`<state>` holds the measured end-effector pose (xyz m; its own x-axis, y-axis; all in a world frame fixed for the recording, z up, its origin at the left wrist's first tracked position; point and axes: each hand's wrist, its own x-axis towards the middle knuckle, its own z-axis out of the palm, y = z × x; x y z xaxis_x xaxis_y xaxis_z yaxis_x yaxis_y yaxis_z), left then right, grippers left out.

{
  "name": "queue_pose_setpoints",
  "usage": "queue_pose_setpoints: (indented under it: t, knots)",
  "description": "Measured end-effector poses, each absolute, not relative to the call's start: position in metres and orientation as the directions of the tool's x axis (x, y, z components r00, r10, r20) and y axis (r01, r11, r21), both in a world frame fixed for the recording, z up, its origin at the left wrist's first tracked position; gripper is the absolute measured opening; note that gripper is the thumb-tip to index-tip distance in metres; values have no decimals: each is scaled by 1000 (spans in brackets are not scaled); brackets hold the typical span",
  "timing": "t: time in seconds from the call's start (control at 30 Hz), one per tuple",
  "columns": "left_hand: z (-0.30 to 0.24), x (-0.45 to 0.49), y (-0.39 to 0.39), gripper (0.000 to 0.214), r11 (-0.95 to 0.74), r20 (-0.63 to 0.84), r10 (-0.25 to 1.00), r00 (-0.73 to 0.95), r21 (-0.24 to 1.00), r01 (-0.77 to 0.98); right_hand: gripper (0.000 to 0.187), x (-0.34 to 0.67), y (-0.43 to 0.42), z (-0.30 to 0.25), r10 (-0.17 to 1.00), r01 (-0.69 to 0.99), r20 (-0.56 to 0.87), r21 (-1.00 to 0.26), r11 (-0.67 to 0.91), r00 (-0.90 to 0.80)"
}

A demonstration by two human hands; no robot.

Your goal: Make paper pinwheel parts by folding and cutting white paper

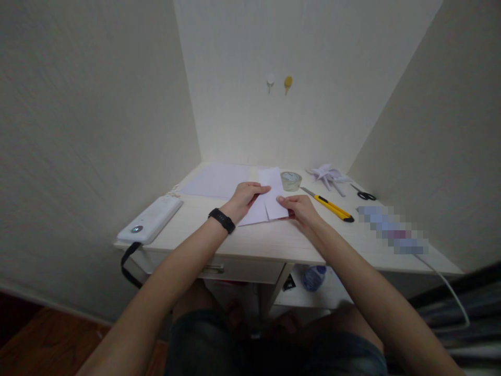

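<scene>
A folded piece of plain white paper (274, 206) is between the two hands, just above or resting on the pale wooden tabletop (258, 244); which of the two is hard to tell. The left hand (249, 196) is nearly closed, thumb laid on the paper's upper face and fingers curled at its side. The right hand (301, 208) pinches the opposite edge, thumb on top and fingers underneath.

As for progress, the paper looks partly worked: a short gap runs inward from the edge nearest the person, parting two flaps, and stops between the hands. Whether this is a cut or two folded edges meeting cannot be told. The flaps do not lie fully flat, so the shaping seems unfinished.

Just beyond the right hand stands a clear roll of adhesive tape (291, 181). To that hand's right lies a yellow and black plastic utility knife (332, 207), out of its grasp. Farther beyond are a spiky white folded-paper piece (325, 172), which appears already made up, and a pair of black-handled scissors (365, 195). Beyond the left hand, a large flat white sheet (215, 180) shows no visible folds. Well to the left of that hand, near the table's edge, rests a white slab-shaped device with a black strap (152, 219).
</scene>
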<state>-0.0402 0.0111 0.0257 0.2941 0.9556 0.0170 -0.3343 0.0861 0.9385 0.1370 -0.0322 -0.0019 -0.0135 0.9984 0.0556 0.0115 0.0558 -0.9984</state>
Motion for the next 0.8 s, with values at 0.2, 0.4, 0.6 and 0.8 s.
queue_pose_setpoints:
  t: [0.2,0.4,0.6,0.8]
  knots:
    - [27,-41,11,30,99,15,950,311,933,-347,51,135,-40,3,999,-41,36,-999,35,-20]
    - [25,-41,12,32,77,32,961,276,923,-378,51,139,-44,3,998,-87,18,-996,12,-66]
    - [26,-41,9,29,22,81,944,319,952,-306,43,146,-47,3,976,-47,-25,-998,-36,-218]
    - [24,-37,6,27,70,47,931,363,951,-302,44,140,-36,10,996,-14,85,-996,85,3]
